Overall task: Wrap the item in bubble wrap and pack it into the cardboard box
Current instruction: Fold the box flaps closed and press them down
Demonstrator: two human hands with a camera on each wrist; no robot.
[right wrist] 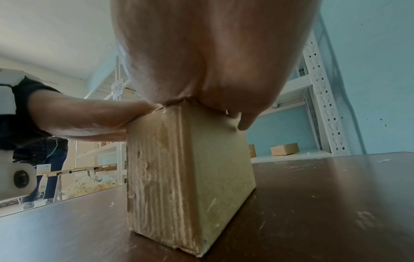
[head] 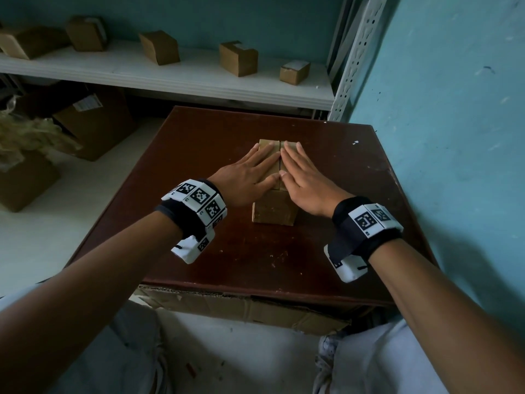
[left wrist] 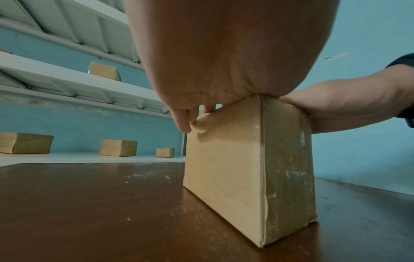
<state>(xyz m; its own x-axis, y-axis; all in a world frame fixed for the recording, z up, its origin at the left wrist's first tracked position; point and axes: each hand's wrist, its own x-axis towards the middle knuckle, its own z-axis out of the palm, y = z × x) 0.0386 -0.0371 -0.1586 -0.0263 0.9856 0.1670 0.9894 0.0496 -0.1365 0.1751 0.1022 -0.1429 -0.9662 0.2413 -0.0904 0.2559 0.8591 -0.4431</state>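
A small brown cardboard box [head: 274, 211] stands upright in the middle of the dark wooden table [head: 199, 251]. Its two top flaps are folded down and meet along a centre seam. My left hand [head: 250, 173] lies flat on the left flap, fingers straight. My right hand [head: 302, 173] lies flat on the right flap the same way. The left wrist view shows the box [left wrist: 224, 168] from the side under my left palm [left wrist: 224, 53]. In the right wrist view the box [right wrist: 179, 177] stands under my right palm [right wrist: 212, 53]. The box's contents and any bubble wrap are hidden.
A white metal shelf [head: 170, 78] behind the table carries several small cardboard boxes [head: 238, 58]. Larger cartons [head: 93, 123] and crumpled packing material [head: 25, 135] sit on the floor at the left. A blue wall [head: 454, 137] runs close along the table's right side.
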